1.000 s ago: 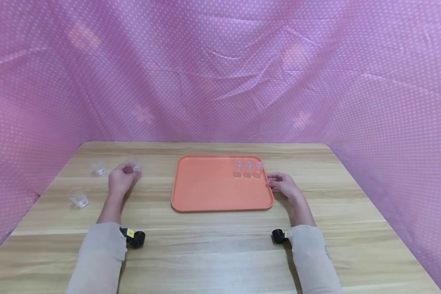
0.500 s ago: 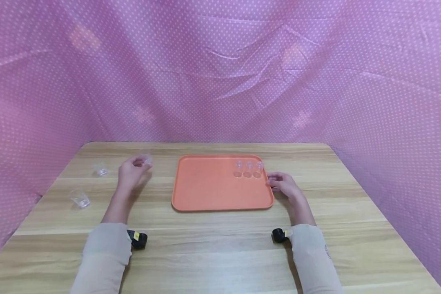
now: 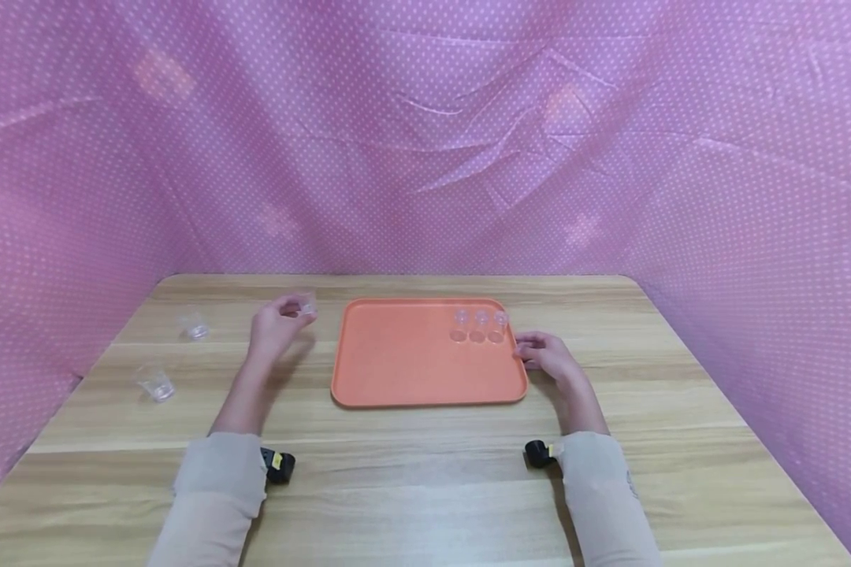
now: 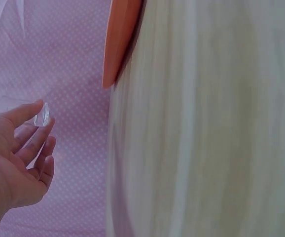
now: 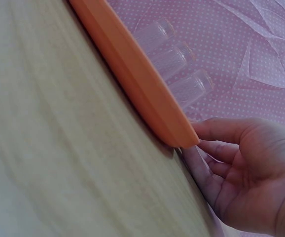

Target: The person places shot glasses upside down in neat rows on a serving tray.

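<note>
My left hand (image 3: 276,327) pinches a small clear cup (image 3: 308,304) between thumb and fingers, raised over the table left of the tray. In the left wrist view the thick base of that cup (image 4: 43,115) faces the tabletop. My right hand (image 3: 548,358) is at the right edge of the orange tray (image 3: 397,386). The right wrist view shows its thumb on the tray's rim (image 5: 182,133) and its fingers below the edge. Three clear cups (image 3: 481,324) stand upside down in a row at the tray's back right.
Two more clear cups stand on the left of the wooden table (image 3: 425,472), one farther back (image 3: 196,327) and one nearer (image 3: 158,384). Pink dotted cloth (image 3: 425,157) hangs behind the table and along both sides.
My left hand has moved right and slightly back with the clear cup, lifting it from the table toward the tray. My right hand and the tray have stayed put.
</note>
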Demonstrator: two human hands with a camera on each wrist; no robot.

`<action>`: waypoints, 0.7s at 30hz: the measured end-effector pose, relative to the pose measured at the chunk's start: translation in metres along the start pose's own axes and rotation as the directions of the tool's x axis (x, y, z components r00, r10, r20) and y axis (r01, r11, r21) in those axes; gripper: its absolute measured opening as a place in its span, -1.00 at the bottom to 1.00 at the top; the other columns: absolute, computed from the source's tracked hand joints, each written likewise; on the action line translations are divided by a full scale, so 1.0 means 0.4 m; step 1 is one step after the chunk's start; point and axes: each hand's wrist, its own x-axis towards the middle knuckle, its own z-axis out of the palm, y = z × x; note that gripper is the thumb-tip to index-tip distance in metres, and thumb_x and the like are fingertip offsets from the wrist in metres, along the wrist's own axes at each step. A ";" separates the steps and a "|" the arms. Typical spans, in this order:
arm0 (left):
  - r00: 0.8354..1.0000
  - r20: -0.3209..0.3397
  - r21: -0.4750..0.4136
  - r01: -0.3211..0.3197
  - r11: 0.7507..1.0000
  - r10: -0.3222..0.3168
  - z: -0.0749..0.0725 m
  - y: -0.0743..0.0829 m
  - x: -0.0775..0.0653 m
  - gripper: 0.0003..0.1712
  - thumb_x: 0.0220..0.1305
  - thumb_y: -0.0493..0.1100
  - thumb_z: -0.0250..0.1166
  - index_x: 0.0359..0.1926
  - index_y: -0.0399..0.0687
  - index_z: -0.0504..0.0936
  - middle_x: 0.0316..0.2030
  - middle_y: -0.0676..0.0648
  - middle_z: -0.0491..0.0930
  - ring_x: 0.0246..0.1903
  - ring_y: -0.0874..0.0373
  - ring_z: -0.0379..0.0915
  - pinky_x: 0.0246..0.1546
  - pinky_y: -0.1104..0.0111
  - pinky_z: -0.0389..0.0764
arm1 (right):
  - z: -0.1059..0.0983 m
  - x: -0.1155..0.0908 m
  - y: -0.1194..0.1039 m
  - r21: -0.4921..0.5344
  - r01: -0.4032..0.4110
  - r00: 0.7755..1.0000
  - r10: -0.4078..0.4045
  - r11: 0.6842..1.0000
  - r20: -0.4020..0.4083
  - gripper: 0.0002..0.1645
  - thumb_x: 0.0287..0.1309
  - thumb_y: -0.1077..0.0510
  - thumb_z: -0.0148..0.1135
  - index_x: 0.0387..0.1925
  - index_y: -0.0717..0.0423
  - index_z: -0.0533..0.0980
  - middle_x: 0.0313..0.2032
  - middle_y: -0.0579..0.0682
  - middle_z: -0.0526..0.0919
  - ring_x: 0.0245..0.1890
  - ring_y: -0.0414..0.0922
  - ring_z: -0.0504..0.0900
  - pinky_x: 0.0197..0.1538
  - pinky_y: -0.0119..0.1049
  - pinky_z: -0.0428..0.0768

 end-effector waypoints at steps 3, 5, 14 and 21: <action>1.000 0.025 -0.013 -0.018 1.000 0.018 0.014 0.012 -0.003 -0.53 0.12 -0.23 0.30 0.06 -0.32 0.46 -0.04 -0.33 0.50 -0.05 -0.13 0.41 -0.03 0.15 0.44 | 0.000 -0.005 0.000 0.013 0.016 1.000 -0.016 1.000 0.007 -0.55 0.15 0.35 0.12 0.07 0.46 0.34 -0.11 0.25 0.53 -0.24 -0.17 0.56 -0.13 -0.27 0.57; 0.999 0.039 -0.024 -0.034 0.999 0.035 0.023 0.021 -0.004 -0.53 0.11 -0.23 0.31 0.05 -0.32 0.47 -0.04 -0.32 0.50 -0.05 -0.13 0.41 -0.03 0.15 0.45 | -0.001 -0.009 -0.001 0.040 0.046 0.999 -0.047 0.998 0.027 -0.57 0.13 0.33 0.16 0.03 0.46 0.37 -0.16 0.23 0.55 -0.25 -0.14 0.57 -0.16 -0.26 0.58; 0.995 0.050 -0.016 -0.086 0.996 0.087 0.069 0.059 -0.009 -0.56 0.08 -0.23 0.33 0.01 -0.29 0.51 -0.08 -0.29 0.53 -0.09 -0.11 0.44 -0.03 0.13 0.43 | 0.001 -0.007 -0.001 -0.007 0.006 1.000 -0.006 1.000 -0.001 -0.53 0.16 0.35 0.10 0.10 0.47 0.31 -0.11 0.23 0.52 -0.26 -0.18 0.56 -0.15 -0.28 0.57; 0.991 0.052 -0.038 -0.125 0.991 0.127 0.120 0.090 -0.016 -0.60 0.07 -0.24 0.35 -0.05 -0.30 0.55 -0.13 -0.28 0.56 -0.13 -0.08 0.47 -0.08 0.19 0.48 | -0.002 -0.007 -0.004 -0.002 -0.016 1.000 0.016 1.000 -0.004 -0.53 0.18 0.37 0.08 0.11 0.48 0.29 -0.12 0.24 0.51 -0.31 -0.23 0.56 -0.17 -0.31 0.57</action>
